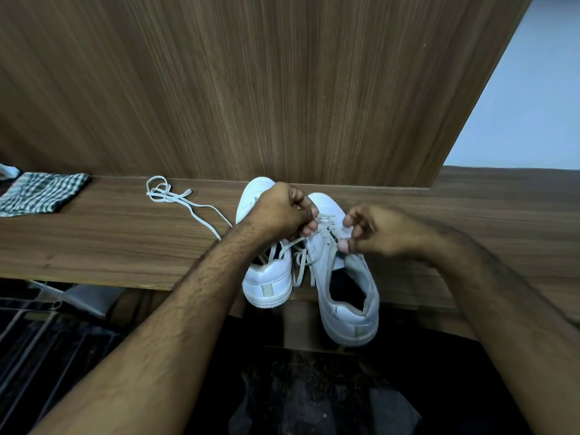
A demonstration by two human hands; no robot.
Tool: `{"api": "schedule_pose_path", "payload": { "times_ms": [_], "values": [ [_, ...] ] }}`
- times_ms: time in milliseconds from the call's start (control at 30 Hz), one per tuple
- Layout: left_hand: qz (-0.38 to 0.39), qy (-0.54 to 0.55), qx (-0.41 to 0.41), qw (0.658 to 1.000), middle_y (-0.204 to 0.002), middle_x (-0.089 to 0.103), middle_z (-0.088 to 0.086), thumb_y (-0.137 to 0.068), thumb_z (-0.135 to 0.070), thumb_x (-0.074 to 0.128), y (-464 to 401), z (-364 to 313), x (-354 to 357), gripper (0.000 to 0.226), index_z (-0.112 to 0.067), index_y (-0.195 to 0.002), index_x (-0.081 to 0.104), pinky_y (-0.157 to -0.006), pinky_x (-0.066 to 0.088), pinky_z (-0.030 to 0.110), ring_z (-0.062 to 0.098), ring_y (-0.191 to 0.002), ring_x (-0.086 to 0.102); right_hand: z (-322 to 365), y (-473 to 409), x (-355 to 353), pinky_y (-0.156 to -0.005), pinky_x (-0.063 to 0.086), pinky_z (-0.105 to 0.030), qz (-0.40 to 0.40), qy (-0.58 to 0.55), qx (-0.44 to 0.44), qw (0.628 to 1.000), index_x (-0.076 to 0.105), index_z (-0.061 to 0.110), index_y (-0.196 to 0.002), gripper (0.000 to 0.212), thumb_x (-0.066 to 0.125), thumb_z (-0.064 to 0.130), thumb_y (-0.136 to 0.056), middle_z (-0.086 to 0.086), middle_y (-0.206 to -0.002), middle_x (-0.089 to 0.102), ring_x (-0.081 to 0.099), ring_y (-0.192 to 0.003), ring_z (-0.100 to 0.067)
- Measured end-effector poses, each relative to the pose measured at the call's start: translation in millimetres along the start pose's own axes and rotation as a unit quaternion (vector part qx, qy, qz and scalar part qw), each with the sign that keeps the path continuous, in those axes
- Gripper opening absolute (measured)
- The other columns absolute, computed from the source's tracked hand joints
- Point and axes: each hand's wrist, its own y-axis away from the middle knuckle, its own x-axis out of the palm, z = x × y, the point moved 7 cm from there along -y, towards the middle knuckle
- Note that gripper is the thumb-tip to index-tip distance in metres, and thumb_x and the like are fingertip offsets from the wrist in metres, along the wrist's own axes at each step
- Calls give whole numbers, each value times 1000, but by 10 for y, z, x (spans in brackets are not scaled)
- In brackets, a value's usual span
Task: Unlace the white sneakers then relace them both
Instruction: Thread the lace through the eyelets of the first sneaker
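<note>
Standing side by side on the wooden bench (94,246): two white sneakers (270,277), heels overhanging. Left hand (279,211) pinches right sneaker's (348,296) lace (323,221); right hand's (376,230) grip curled at the tongue. Loose lace (175,199) leftward.

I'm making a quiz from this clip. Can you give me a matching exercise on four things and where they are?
Things:
1. loose lace
2. checked cloth
3. left sneaker
4. right sneaker

Places:
A. heel juts far past the shelf edge
B. far left on the shelf
C. lies alone on the shelf, left of the shoes
D. under the left hand

Pairs: 1-C, 2-B, 3-D, 4-A
</note>
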Motion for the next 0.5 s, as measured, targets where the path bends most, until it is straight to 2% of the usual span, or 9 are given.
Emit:
{"api": "schedule_pose_path", "payload": {
  "times_ms": [100,167,233,333,367,433,500],
  "values": [
    [-10,-42,-4,999,-75,76,12,-95,3,60,-20,16,32,12,2,-90,70,-53,52,25,11,-55,64,72,10,124,-71,48,-25,48,86,-10,995,60,19,-123,41,76,32,-88,4,-98,70,61,-79,-8],
    [-6,-69,6,998,-76,77,11,-94,3,59,-23,-13,85,15,-1,-88,72,-50,49,22,10,-55,64,131,18,129,-69,45,-25,43,126,-14,991,59,19,-126,41,73,21,-88,3,-104,69,57,-78,-8],
    [-8,-91,14,996,-74,76,7,-93,3,59,-29,-28,118,17,-2,-88,75,-47,45,18,3,-50,61,155,13,137,-67,43,-25,27,150,-2,988,59,17,-123,40,72,18,-85,3,-105,65,57,-83,-12],
    [-26,-138,33,989,-60,69,-14,-89,-6,68,-51,-31,128,16,-6,-77,78,-50,43,15,-7,-47,56,144,-35,116,-61,43,-27,-45,139,30,989,65,14,-104,18,70,20,-87,-1,-93,67,60,-77,-16],
    [-28,-147,39,988,-57,67,-15,-89,-13,74,-48,-32,130,16,-7,-74,78,-52,42,12,-8,-49,56,136,-55,93,-59,45,-28,-73,135,38,987,66,15,-94,10,68,23,-88,-2,-83,68,62,-68,-17],
    [-24,-148,43,988,-59,69,-11,-86,-23,81,-35,-29,142,20,-9,-72,78,-55,43,11,-7,-53,58,112,-97,55,-56,53,-33,-100,122,58,986,68,17,-85,11,67,27,-88,-2,-69,67,62,-56,-18],
    [-22,-162,44,986,-64,71,-7,-87,-23,80,-25,-20,171,21,-8,-74,77,-60,48,16,-2,-59,61,64,-134,39,-57,58,-35,-95,101,82,987,72,16,-85,9,68,23,-89,-4,-69,70,65,-54,-21]
  ]
}}
